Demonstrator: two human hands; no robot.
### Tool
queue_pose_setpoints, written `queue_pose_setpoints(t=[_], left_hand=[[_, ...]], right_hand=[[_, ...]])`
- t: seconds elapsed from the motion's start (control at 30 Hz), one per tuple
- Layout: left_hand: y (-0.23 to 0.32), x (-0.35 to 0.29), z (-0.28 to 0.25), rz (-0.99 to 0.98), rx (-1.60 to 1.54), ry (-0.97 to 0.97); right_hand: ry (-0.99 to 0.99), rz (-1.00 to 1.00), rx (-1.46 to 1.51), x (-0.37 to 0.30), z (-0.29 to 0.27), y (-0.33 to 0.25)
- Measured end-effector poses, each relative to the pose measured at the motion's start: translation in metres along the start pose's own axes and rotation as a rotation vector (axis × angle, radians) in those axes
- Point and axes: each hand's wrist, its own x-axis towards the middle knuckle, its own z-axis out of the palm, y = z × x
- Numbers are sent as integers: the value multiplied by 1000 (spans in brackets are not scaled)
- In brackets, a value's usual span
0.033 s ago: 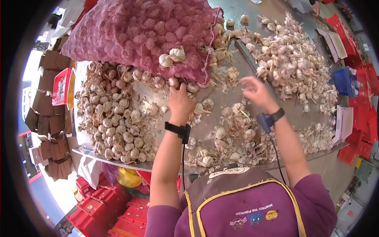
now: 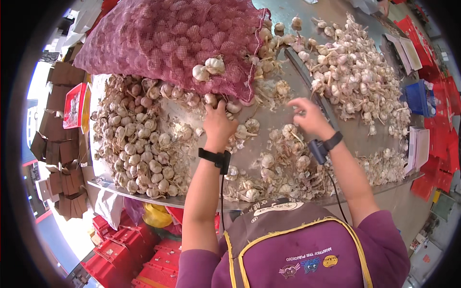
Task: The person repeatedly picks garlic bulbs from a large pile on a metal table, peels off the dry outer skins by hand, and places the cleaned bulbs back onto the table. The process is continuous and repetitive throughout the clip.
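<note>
A bulging maroon mesh sack (image 2: 168, 45) full of garlic lies at the far left of the metal table. My left hand (image 2: 220, 126) is at its near edge, fingers closed on a garlic bulb (image 2: 210, 99) there. Two pale bulbs (image 2: 214, 65) rest on top of the sack. To the right, above the table, is my right hand (image 2: 312, 116), its fingers curled toward the thumb; a small dark bit shows between them, too small to name. A long metal bar (image 2: 300, 67) runs behind that hand. Loose bulbs (image 2: 252, 126) and papery skins lie between my hands.
Whole garlic bulbs (image 2: 139, 153) are heaped at the left, and stemmed garlic (image 2: 355, 77) is piled at the right. Skins litter the near edge. Beyond the table stand a blue basket (image 2: 417, 98), a red tray (image 2: 74, 106) and red crates (image 2: 115, 254).
My right hand has shifted slightly left and down, and its fingers are a little more curled. My left hand stays almost where it was, at the sack's edge.
</note>
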Motion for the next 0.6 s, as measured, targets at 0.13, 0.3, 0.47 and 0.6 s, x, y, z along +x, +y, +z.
queue_pose_setpoints(t=[0.13,0.3,0.47,0.6], left_hand=[[-35,0,-2,25,-273,55],[-62,-38,-51,-220,-876,-70],[-80,-130,-132,-307,-965,-42],[-111,-192,-132,-421,-1233,6]], right_hand=[[-233,-195,-355,-15,24,15],[-282,-122,-308,-26,29,6],[-167,66,-77,-24,27,3],[-156,-46,382,-17,69,-30]])
